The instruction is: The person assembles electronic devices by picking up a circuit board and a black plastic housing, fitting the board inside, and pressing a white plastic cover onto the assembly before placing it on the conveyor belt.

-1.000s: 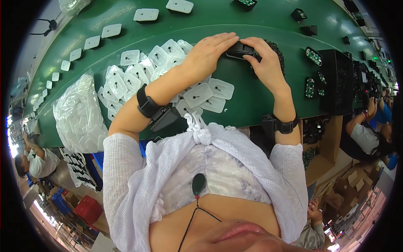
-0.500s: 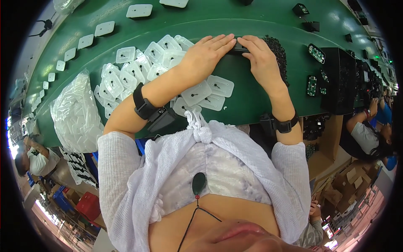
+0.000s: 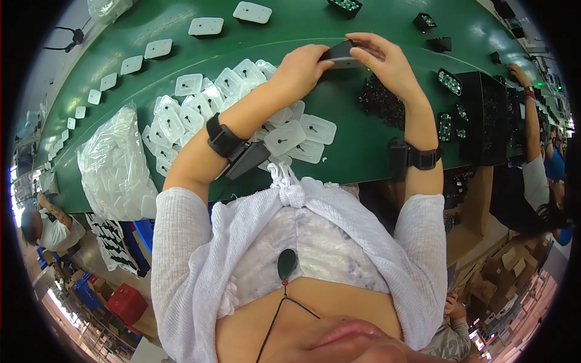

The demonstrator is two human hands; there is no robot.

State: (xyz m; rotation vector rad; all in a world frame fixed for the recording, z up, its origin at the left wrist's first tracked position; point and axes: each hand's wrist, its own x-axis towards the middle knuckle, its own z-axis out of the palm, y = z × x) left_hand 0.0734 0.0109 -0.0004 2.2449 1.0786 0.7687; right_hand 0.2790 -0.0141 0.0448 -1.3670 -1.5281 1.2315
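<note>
Starting at far left, a clear plastic bag (image 3: 115,172) of white parts lay on the green table (image 3: 339,160), w/ a loose heap of white plastic trays (image 3: 200,109) just beside it and more trays in a row along the far edge.

Left hand (image 3: 299,63) reached over that heap, forearm w/ a black wrist strap (image 3: 223,136) crossing above the trays. Its fingers (image 3: 321,53) were curled narrow around the left end of a small dark part (image 3: 340,54), thumb side underneath as far as could be seen.

Right hand (image 3: 387,60) met it from the other side, fingers closed on the right end of the same part, pressing down on top. So the part sat between both hands, held up off the table near the far middle, its long axis running roughly left-right, hand to hand. Neither hand was clearly nearer; both had it. Exact shape of the part was mostly hidden by fingers.

Just below the right hand lay a pile of small black bits (image 3: 381,100) on the table. Further right, small green circuit boards (image 3: 449,81) and black boxes (image 3: 484,115), well apart from the hands. At the far right edge another person's arm (image 3: 529,115) worked at the same table.
</note>
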